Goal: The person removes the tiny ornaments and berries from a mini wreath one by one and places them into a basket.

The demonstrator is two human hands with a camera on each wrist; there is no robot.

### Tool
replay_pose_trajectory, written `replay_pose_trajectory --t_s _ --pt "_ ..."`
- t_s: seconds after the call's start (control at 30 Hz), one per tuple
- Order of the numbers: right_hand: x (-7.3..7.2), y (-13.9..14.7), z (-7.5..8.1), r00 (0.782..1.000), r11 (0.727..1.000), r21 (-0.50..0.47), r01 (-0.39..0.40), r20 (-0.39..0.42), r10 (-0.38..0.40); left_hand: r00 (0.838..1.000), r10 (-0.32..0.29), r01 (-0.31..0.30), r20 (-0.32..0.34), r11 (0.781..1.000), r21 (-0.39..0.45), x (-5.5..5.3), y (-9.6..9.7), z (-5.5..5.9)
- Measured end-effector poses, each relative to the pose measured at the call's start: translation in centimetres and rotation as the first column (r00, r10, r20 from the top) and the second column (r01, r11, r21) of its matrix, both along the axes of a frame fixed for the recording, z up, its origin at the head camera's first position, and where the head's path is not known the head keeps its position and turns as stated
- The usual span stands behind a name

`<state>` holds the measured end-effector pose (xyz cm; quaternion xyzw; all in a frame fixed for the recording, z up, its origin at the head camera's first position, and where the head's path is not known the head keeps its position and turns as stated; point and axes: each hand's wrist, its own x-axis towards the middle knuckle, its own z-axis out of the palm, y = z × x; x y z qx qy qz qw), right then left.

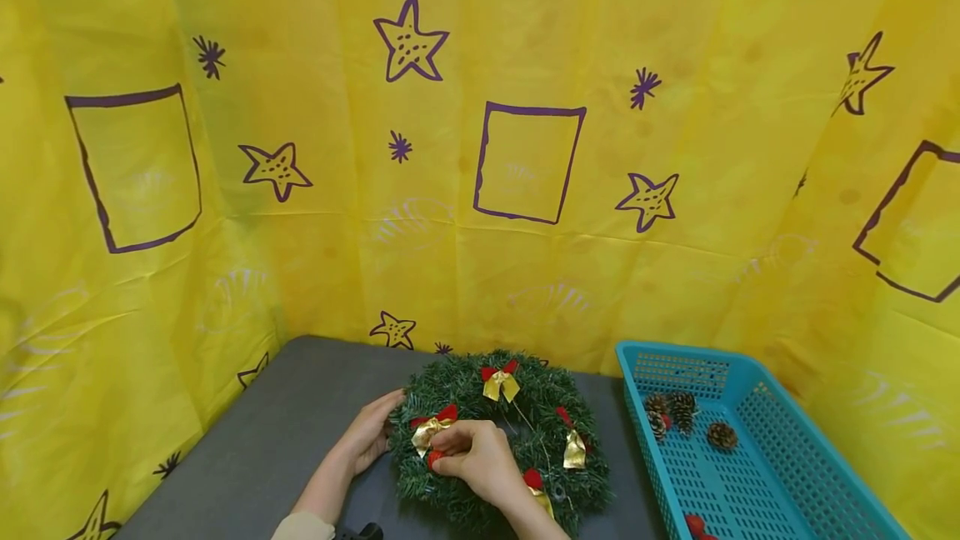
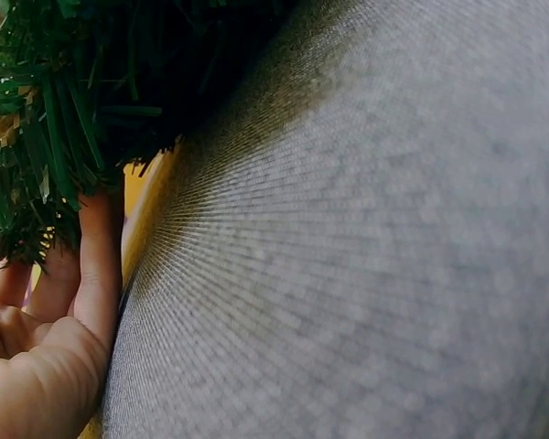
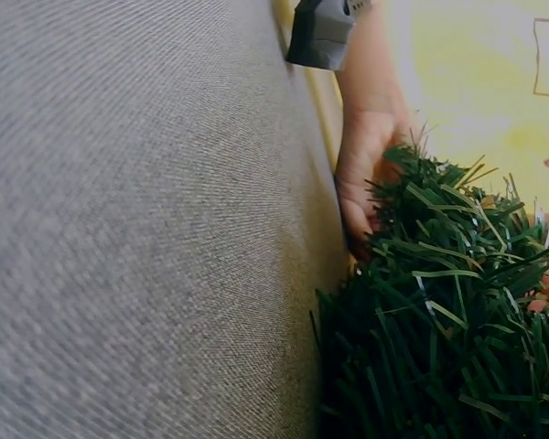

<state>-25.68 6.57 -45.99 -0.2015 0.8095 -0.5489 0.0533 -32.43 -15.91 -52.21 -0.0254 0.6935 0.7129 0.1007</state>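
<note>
A green artificial wreath point(image 1: 442, 382) lies on the dark grey table, decorated with red and gold bows point(image 1: 500, 382). My left hand point(image 1: 372, 432) holds its left edge; in the left wrist view the fingers point(image 2: 101, 256) reach into the greenery point(image 2: 46, 119). Over the front left of the wreath, my right hand point(image 1: 483, 458) pinches a small red ball-like ornament point(image 1: 434, 459) just below the left bow point(image 1: 426, 432). The fingers cover part of the ornament, so its exact kind is hard to tell. Beyond the wreath in the right wrist view, my left hand point(image 3: 371, 160) shows again.
To the right stands a blue plastic basket point(image 1: 817, 473) with several pine cones point(image 1: 722, 436) and red pieces point(image 1: 695, 525) in it. Yellow cloth with purple stars point(image 1: 411, 42) hangs behind the grey table point(image 1: 322, 382). A thin wire point(image 1: 546, 448) crosses the wreath.
</note>
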Motion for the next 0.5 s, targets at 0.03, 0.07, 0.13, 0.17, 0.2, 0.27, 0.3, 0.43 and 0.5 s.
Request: replay_pose_trajectory --t_s 0.03,0.07,0.13,0.17,0.2,0.27,0.3,0.43,0.5 --pt "0.0 0.0 0.1 1.0 1.0 0.0 -0.001 -0.003 0.001 1.0 -0.001 0.001 0.002 1.0 0.0 0.0 0.0 0.0" --pt "0.0 0.1 0.1 1.0 1.0 0.0 0.0 -0.006 0.0 1.0 -0.004 0.004 0.0 1.0 0.0 0.0 0.0 0.0" --pt "0.0 0.2 0.3 1.0 1.0 -0.002 0.0 -0.005 0.0 1.0 -0.008 0.008 -0.002 1.0 -0.001 0.0 0.0 0.2" --pt "0.0 0.2 0.4 1.0 1.0 -0.007 0.0 0.001 0.0 1.0 -0.012 0.012 -0.002 1.0 -0.003 0.1 0.0 0.2" --pt "0.0 0.3 0.4 1.0 1.0 -0.015 0.002 0.01 -0.002 1.0 -0.015 0.015 -0.002 1.0 -0.001 0.0 0.0 0.3" --pt "0.0 0.4 0.7 0.999 0.999 -0.034 0.007 0.036 -0.006 1.0 -0.017 0.017 0.001 1.0 -0.001 0.0 0.0 0.3" --pt "0.0 0.4 0.7 0.999 0.999 -0.048 0.01 0.051 -0.007 1.0 -0.015 0.015 0.003 1.0 0.001 0.0 0.0 0.4" --pt "-0.1 0.8 1.2 0.998 0.997 -0.072 0.02 0.057 -0.015 1.0 -0.02 0.02 0.0 1.0 -0.001 0.0 0.0 0.3" --pt "-0.2 0.9 1.4 0.999 0.997 -0.076 0.025 0.047 -0.022 1.0 -0.026 0.026 -0.004 1.0 -0.002 0.0 0.0 0.3"
